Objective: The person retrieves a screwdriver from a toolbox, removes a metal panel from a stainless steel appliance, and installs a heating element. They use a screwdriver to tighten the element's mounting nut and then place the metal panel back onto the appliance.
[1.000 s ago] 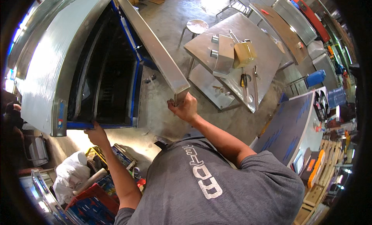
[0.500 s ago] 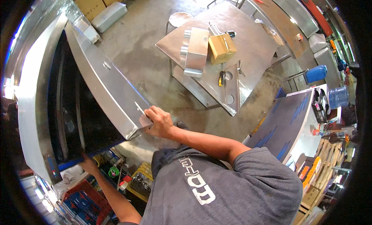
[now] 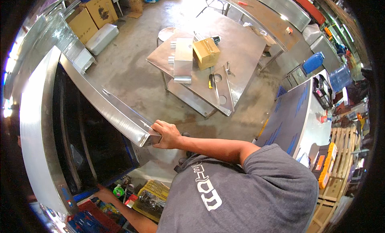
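Observation:
A large stainless steel cabinet-like box (image 3: 37, 124) fills the left side, with a bright brushed frame around a dark, hollow interior (image 3: 100, 148). My right hand (image 3: 166, 134) is closed over the near corner of its frame, fingers wrapped round the metal edge. Lower down, my left hand (image 3: 103, 194) reaches to the bottom edge of the opening, where a blue strip runs. Its fingers are dark and blurred, so their grip cannot be made out. Two rails cross the inside of the box.
Below the box are a yellow basket (image 3: 154, 195) of small parts and a red tray (image 3: 90, 217) with blue items. A metal table (image 3: 240, 52) ahead holds a cardboard box (image 3: 206, 53) and a yellow-handled cutter (image 3: 210, 81). At right stand a grey-topped bench (image 3: 286, 120) and wooden pallets (image 3: 341, 152).
The view has shifted, and the steel box appears turned, with less of its outer side panel showing and more of its frame. My right hand stays on the corner; my left stays low.

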Tool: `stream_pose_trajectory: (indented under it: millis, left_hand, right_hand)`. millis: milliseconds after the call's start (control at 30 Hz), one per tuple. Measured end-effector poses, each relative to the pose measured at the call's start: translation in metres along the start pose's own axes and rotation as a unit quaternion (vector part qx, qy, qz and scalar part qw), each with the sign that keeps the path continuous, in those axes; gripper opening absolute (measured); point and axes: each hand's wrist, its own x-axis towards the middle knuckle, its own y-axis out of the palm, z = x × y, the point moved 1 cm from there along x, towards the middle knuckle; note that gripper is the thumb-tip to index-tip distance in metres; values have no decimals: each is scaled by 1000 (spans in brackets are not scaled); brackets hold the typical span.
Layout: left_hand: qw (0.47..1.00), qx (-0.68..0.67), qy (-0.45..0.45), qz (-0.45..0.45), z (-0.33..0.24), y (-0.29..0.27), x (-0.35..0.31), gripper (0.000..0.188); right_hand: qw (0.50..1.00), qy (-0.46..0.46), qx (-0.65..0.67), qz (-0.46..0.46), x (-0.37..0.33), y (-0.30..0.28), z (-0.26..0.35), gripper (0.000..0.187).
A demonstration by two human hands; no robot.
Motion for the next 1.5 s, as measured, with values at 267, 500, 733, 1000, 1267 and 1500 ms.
stream_pose_trajectory:
  millis: [267, 500, 733, 1000, 1267, 1500]
  left_hand:
    - [980, -156, 67, 100, 16, -15, -23, 94]
    - [841, 51, 86, 532, -35, -23, -241, 61]
    - [658, 95, 149, 732, -195, -75, -423, 58]
    - [728, -108, 163, 657, -444, -100, -456, 47]
    - [779, -172, 181, 575, -561, -125, -434, 37]
    - [825, -263, 209, 454, -618, -80, -393, 41]
  right_hand:
    - [1000, -5, 27, -10, -14, -9, -1, 58]
    - [938, -66, 77, 331, -18, -98, -61, 55]
    - [897, 97, 341, 264, -5, -316, -276, 27]
    - [1000, 1, -30, 2, 112, -372, -411, 98]
    - [885, -54, -324, 329, 247, -353, -415, 122]
    - [978, 16, -163, 131, 218, -437, -420, 108]
